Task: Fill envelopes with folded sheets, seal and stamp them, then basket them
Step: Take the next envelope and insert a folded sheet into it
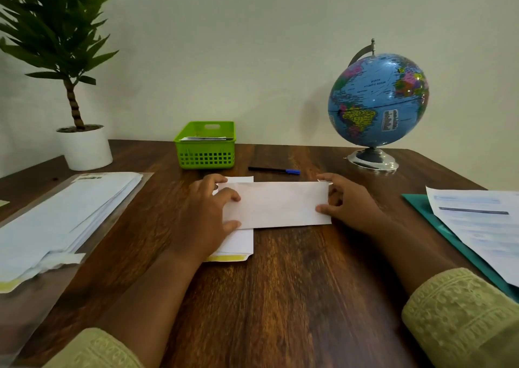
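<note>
- A person sits at a wooden worktop [280, 283]. Both forearms, in green embroidered sleeves, reach towards its middle.
- A folded sheet [276, 204] lies crosswise at the middle of the worktop. The left hand [206, 213] grips its left end with curled fingers and thumb. The right hand [348, 202] pinches its right end between thumb and fingertips.
- Under the sheet's left end lies one envelope [238, 244], set lengthwise. Its open flap, with a yellow adhesive strip, points to the near edge. The sheet is not yet inside.
- A green basket [205, 154] stands by the far edge. It holds some white papers, probably finished envelopes, though the view is too shallow to be sure.
- A stack of envelopes [70, 213] waits along the left edge, and loose sheets [477, 221] lie on a teal folder [427, 213] at the right edge.
- A pen [273, 170] with a blue cap lies just beyond the sheet.
- Judged from this, the task is partway through. This envelope has yet to be filled, sealed, stamped and basketed, and many more remain.
- A globe [377, 101] and a potted plant [81, 143] stand at the far corners.
</note>
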The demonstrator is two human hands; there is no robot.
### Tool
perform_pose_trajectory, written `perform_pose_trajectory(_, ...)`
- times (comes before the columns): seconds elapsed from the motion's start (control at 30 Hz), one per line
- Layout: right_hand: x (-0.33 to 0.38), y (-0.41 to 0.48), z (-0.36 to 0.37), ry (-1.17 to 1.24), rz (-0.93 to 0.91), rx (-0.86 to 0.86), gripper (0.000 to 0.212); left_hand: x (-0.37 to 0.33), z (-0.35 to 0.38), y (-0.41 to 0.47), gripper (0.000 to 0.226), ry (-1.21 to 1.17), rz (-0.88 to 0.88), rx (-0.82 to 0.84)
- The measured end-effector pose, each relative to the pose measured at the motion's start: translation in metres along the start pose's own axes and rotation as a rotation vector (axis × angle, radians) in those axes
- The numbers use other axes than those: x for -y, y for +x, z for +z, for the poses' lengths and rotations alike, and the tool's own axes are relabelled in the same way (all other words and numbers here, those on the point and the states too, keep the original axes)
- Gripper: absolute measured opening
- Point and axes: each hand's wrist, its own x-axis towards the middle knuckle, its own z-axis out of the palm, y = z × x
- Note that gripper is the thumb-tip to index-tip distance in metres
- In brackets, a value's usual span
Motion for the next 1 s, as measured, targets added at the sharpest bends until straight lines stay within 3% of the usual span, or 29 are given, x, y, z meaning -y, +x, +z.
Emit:
perform_pose_trajectory(0.13,-0.001,0.001,0.004,-0.193,-0.008,0.098,0.065,0.005,0.008,-0.001,0.051,0.089,0.016,0.183)
perform_pose_trajectory(0.27,-0.002,0.004,0.005,-0.335,-0.116,0.178,0.035,0.01,0.015,-0.002,0.044,0.052,-0.031,0.434)
perform_pose_trajectory(0.4,-0.003,0.0,0.003,-0.281,-0.122,0.321,0.043,0.01,0.013,0.0,0.032,0.046,0.04,0.38)
perform_pose_trajectory(0.5,-0.005,-0.001,0.002,-0.262,-0.106,0.354,0.053,0.006,0.012,-0.001,0.021,0.028,0.066,0.242)
perform_pose_trajectory(0.67,-0.004,0.001,-0.002,-0.115,-0.1,0.237,0.031,0.002,0.007,0.0,0.016,-0.012,0.066,0.003)
perform_pose_trajectory(0.7,-0.004,0.002,-0.003,-0.115,-0.101,0.228,0.029,0.004,0.009,0.0,0.02,-0.047,0.033,0.033)
perform_pose_trajectory(0.83,-0.004,0.002,0.001,-0.213,-0.135,0.297,0.041,0.01,0.014,-0.002,0.054,-0.004,-0.081,0.42)
perform_pose_trajectory(0.93,-0.006,0.002,0.004,-0.223,-0.127,0.333,0.046,0.009,0.014,0.001,0.042,0.079,0.004,0.363)
perform_pose_trajectory(1.0,-0.007,0.002,0.004,-0.205,-0.125,0.319,0.047,0.005,0.013,0.0,0.033,0.122,0.092,0.217)
